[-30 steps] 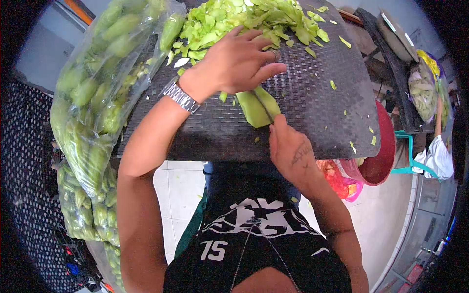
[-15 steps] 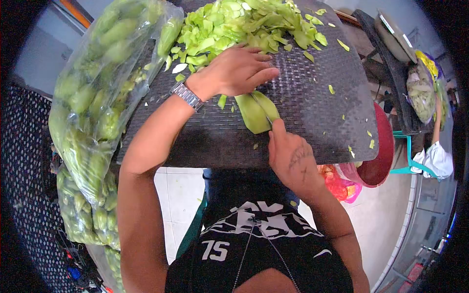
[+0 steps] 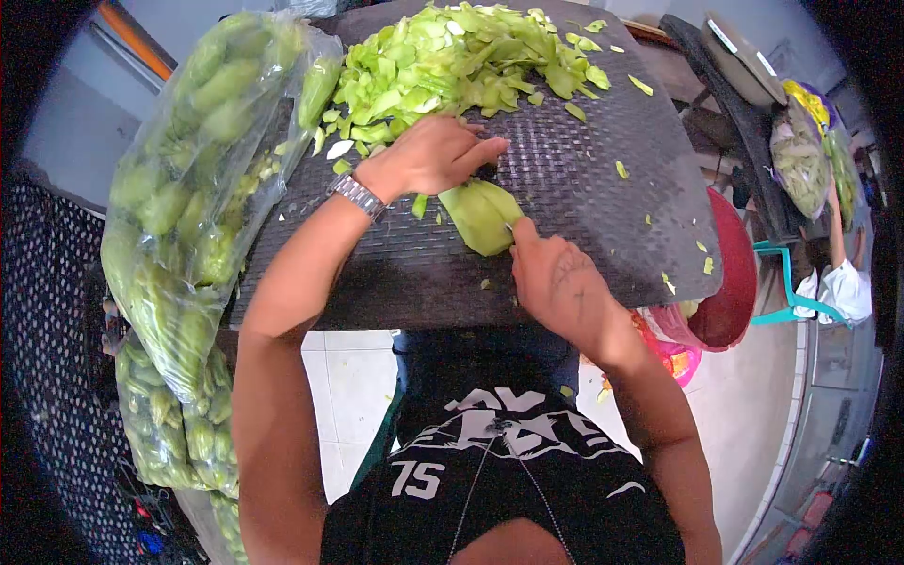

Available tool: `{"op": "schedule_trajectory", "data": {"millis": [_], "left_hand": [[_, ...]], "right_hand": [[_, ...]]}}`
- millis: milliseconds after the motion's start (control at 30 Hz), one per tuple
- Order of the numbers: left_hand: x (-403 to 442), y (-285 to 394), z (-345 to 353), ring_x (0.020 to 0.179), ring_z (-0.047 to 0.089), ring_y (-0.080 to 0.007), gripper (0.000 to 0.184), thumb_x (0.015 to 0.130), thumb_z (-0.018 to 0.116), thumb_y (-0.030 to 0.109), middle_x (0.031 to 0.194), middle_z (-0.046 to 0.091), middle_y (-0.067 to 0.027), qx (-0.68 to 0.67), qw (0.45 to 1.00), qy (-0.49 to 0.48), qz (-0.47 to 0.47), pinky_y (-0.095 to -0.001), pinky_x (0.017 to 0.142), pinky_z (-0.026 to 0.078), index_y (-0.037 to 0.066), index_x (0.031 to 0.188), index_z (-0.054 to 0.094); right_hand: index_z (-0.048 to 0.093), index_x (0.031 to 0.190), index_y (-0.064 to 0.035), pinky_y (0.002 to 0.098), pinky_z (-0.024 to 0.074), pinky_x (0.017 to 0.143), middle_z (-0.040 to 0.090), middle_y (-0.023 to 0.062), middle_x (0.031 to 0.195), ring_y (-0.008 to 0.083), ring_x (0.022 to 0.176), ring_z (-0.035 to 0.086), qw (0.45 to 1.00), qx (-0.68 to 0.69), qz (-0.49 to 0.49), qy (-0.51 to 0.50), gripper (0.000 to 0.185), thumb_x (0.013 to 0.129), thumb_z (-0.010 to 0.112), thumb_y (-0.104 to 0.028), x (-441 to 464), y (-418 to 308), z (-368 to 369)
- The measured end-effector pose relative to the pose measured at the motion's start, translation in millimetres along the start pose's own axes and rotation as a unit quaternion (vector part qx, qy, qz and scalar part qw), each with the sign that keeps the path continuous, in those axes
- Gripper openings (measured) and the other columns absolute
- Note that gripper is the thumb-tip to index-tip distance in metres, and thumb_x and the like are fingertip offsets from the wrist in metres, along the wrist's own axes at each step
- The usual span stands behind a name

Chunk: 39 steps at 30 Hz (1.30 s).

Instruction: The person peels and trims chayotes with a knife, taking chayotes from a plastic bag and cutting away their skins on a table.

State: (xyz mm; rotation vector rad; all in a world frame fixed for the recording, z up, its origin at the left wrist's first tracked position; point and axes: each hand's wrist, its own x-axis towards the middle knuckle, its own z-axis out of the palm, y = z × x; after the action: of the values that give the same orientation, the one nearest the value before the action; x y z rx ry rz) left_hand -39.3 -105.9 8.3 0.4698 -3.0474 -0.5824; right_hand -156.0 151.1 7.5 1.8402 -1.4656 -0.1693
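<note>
A smooth, pale green piece of vegetable [image 3: 476,224] lies on the dark woven-textured tabletop, its far end close to my left hand. My left hand [image 3: 435,158], with a metal watch [image 3: 356,195] at the wrist, rests over that end, palm down. Its thumb stretches to the right, apart from the fingers, which are partly hidden. My right hand [image 3: 556,273] is closed round a knife [image 3: 509,227] at the near right side of the vegetable. Only a little of the blade shows; the handle is inside my fist. Just beyond my left hand spreads a heap of green slices [image 3: 452,61].
A clear plastic bag of green vegetables [image 3: 202,198] covers the left of the table [image 3: 603,254], with more bagged vegetables [image 3: 165,414] below. A red tub [image 3: 734,273] and a teal stool [image 3: 789,282] stand right. Another person's arm [image 3: 837,226] shows at far right.
My left hand has come down and left, nearer me, its fingers less stretched. Less of the knife blade shows at the vegetable. The whole view has shifted slightly.
</note>
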Motion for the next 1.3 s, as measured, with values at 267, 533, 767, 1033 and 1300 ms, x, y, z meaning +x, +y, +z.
{"op": "schedule_trajectory", "data": {"millis": [267, 533, 767, 1033, 1300], "left_hand": [[-14, -21, 43, 0.152, 0.033, -0.0338, 0.048, 0.111, 0.033, 0.04, 0.152, 0.055, -0.0064, -0.07, 0.989, 0.093, 0.091, -0.043, 0.125, 0.022, 0.017, 0.14, 0.063], [-58, 32, 7, 0.113, 0.066, -0.0406, 0.041, 0.098, 0.066, 0.031, 0.119, 0.07, -0.0242, -0.019, 0.96, 0.276, -0.046, -0.0461, 0.098, 0.052, -0.002, 0.123, 0.067], [-119, 102, 35, 0.086, 0.072, -0.041, 0.069, 0.08, 0.08, 0.058, 0.096, 0.07, -0.0275, 0.029, 0.915, 0.211, -0.342, -0.0485, 0.072, 0.057, -0.004, 0.108, 0.066], [-92, 115, 42, 0.087, 0.074, -0.0373, 0.059, 0.073, 0.091, 0.027, 0.094, 0.072, -0.0247, -0.177, 0.921, 0.182, -0.295, -0.0431, 0.077, 0.057, -0.001, 0.115, 0.061], [-119, 89, 72, 0.104, 0.07, -0.0327, 0.05, 0.087, 0.068, 0.018, 0.119, 0.069, -0.0216, -0.806, 0.515, 0.252, -0.148, -0.0488, 0.093, 0.058, -0.001, 0.131, 0.059]], "right_hand": [[0.057, 0.13, 0.0022, 0.0332, 0.0478, 0.051, 0.053, 0.0022, 0.07, 0.0199, 0.059, 0.058, 0.964, 0.232, 0.082, -0.101, 0.042, 0.091, 0.059, -0.012, -11, -22, 11], [0.055, 0.118, -0.0033, 0.046, 0.044, 0.051, 0.053, 0.0129, 0.062, 0.0335, 0.055, 0.059, 0.893, 0.402, 0.158, -0.129, 0.027, 0.097, 0.061, -0.02, -11, -18, 16], [0.051, 0.103, -0.0057, 0.0491, 0.0525, 0.057, 0.059, 0.0223, 0.062, 0.0432, 0.063, 0.066, 0.79, 0.541, 0.251, -0.143, 0.016, 0.101, 0.058, -0.02, -9, -9, 22], [0.052, 0.117, -0.0023, 0.0348, 0.0559, 0.055, 0.063, 0.0106, 0.083, 0.0218, 0.066, 0.067, 0.379, 0.841, 0.386, -0.017, 0.018, 0.103, 0.055, -0.013, -33, -6, 15], [0.036, 0.146, -0.0016, 0.0275, 0.0471, 0.045, 0.061, 0.0117, 0.091, 0.0194, 0.058, 0.061, 0.301, 0.87, 0.387, 0.051, 0.051, 0.097, 0.053, -0.001, -44, 11, -1]]}}
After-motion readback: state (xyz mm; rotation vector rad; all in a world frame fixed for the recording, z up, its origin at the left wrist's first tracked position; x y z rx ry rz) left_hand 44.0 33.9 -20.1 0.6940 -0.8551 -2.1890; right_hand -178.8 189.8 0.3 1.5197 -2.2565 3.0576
